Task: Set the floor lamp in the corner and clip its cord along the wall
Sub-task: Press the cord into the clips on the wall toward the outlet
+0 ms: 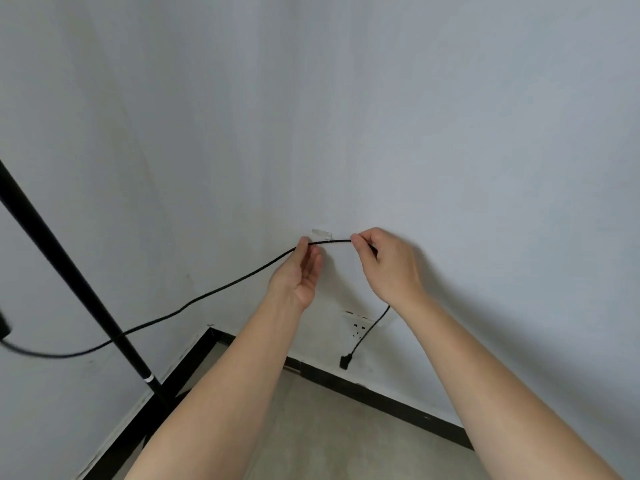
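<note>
Thin black cord (221, 289) — taut between both hands' pinching fingers (356, 239) — beneath clear clip (321, 233).

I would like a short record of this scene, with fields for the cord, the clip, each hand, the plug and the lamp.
cord: black cord, stretched between both hands just below the clip
clip: clear clip on the wall; cord seemingly not yet in it
left hand: left hand pinches the cord left of the clip
right hand: right hand pinches it right of the clip
plug: plug hangs loose, below the wall socket
lamp: black pole near the corner
</note>
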Demonstrator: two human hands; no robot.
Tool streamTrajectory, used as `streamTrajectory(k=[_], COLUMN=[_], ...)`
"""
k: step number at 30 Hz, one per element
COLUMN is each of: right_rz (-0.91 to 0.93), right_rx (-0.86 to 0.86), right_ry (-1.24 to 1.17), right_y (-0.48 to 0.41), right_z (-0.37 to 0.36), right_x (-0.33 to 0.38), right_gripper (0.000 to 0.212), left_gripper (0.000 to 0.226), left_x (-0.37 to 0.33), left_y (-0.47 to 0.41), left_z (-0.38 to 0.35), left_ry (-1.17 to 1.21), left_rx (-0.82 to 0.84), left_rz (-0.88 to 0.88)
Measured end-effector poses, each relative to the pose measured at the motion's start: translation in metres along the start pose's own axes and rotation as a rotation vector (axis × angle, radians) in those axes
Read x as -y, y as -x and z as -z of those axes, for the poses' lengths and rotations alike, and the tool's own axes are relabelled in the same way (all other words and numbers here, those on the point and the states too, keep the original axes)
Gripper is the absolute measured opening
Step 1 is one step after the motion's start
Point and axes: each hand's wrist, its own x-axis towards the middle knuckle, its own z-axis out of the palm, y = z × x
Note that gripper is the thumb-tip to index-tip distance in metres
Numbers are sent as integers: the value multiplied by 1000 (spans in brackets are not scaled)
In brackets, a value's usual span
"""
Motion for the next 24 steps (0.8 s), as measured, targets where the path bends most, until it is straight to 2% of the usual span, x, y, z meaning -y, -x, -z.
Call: streamTrajectory(k=[14,20,24], right_rz=[28,-71,-2], right_rx=[-63,77,95], right_ry=[19,-59,-18], right_y=[-1,-4,-4], right_z=[-3,6,10], right_x=[-1,6,21], right_gripper=[29,24,18], left_gripper=[14,7,4], left_x=[1,-8,-14], left_y=[-11,-6,-3], left_z=[-6,-3,-5], left_ry=[15,-33,-18], left_rx=[-6,31,55], left_rz=[-45,-27,-27])
